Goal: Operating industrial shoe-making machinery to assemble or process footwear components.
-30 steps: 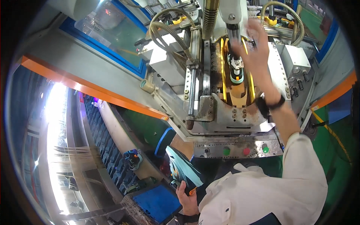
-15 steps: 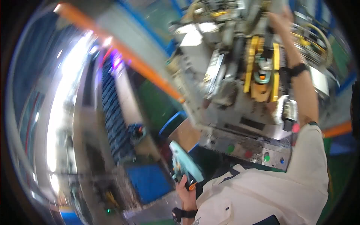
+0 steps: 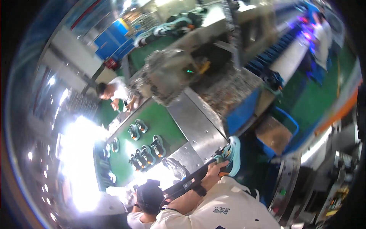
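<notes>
My left hand (image 3: 215, 171) has its fingers closed around a shoe (image 3: 233, 154) with a light teal sole and small orange patches. The shoe is tilted with its sole turned to the right, beside the corner of a metal table (image 3: 204, 131). A dark band is around my left wrist. My right hand is out of view. Left of my hand, several similar shoes (image 3: 144, 154) with teal soles stand on a green conveyor surface (image 3: 158, 118). A clear, shiny object (image 3: 176, 168), too blurred to name, lies at the near end of that surface.
A co-worker's dark-haired head (image 3: 150, 196) is close on my left. Another person (image 3: 116, 91) leans over the conveyor's far side. A blue-framed stool (image 3: 273, 133) stands right of the table. Machinery (image 3: 324, 179) fills the right edge. More shoes (image 3: 171, 26) lie on a surface farther back.
The view has swung left, from the machine to the conveyor with shoes. My right hand, earlier raised at the machine, has left the view. My left hand still holds the shoe.
</notes>
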A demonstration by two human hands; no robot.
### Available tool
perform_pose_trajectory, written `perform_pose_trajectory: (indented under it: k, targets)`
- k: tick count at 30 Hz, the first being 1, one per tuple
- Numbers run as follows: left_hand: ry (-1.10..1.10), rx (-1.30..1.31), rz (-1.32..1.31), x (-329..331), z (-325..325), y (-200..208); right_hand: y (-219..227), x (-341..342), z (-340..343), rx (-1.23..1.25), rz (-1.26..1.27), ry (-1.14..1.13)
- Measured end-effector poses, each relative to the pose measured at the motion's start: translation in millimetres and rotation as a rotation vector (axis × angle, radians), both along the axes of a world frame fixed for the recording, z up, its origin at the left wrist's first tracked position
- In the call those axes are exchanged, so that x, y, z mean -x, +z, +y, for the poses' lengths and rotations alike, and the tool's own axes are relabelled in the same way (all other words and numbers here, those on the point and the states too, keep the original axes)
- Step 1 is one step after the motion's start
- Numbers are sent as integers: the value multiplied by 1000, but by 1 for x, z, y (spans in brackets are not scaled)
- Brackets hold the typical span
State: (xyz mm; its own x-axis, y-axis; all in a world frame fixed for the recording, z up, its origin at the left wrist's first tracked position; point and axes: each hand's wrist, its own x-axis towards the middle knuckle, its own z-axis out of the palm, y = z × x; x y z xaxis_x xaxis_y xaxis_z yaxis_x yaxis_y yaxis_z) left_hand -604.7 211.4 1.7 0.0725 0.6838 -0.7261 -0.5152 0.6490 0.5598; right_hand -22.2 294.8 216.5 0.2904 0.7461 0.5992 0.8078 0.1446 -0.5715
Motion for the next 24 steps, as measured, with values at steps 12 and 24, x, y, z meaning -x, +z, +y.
perform_pose_trajectory:
  k: [12,24]
  targets:
    - [516,-110,201,249,167,-135,98,232,128,-77,-364,88]
    - [596,-4,1006,614,313,-211,120,570,527,-68,-789,707]
